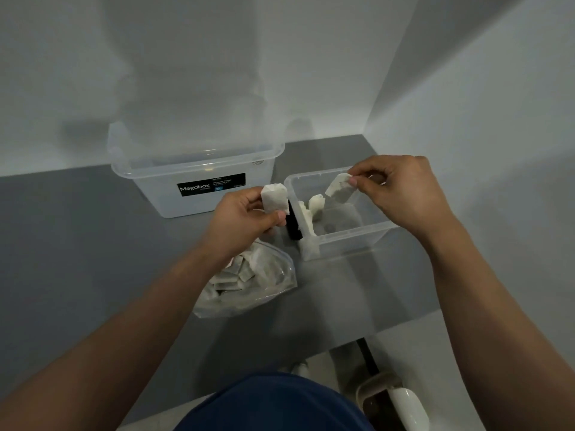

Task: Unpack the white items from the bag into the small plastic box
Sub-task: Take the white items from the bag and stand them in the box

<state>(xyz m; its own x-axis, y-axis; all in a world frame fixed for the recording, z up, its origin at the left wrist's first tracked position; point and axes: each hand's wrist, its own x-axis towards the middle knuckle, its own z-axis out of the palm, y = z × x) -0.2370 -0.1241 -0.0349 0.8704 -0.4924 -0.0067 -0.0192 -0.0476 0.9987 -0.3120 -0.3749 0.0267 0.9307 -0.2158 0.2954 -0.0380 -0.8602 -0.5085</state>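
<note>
A grey, matte tabletop fills a corner between two plain white walls, which meet at its back right corner. Soft shadows lie across the walls and the surface.

At the back edge, close to the rear wall, stands a large clear box with a black label reading "Megabox". The small plastic box, also clear, sits to its right, near the right edge of the tabletop. Some loose white items lie heaped against its left wall. A small black thing stands just outside that wall; the blur makes it hard to say what it is.

The right hand hovers over the small plastic box, its fingers pinching the top corner of a white item that hangs tilted above the opening, clear of the heap. The left hand is raised just left of the box, with thumb and fingers curled around another white item, held upright beside the box's rim.

Beneath the left wrist the bag, clear and crumpled, lies toward the front edge of the tabletop, with more white items visible inside.

Past the front edge is a pale floor with a white rounded object on it. The person's dark blue garment shows at the bottom of the view.
</note>
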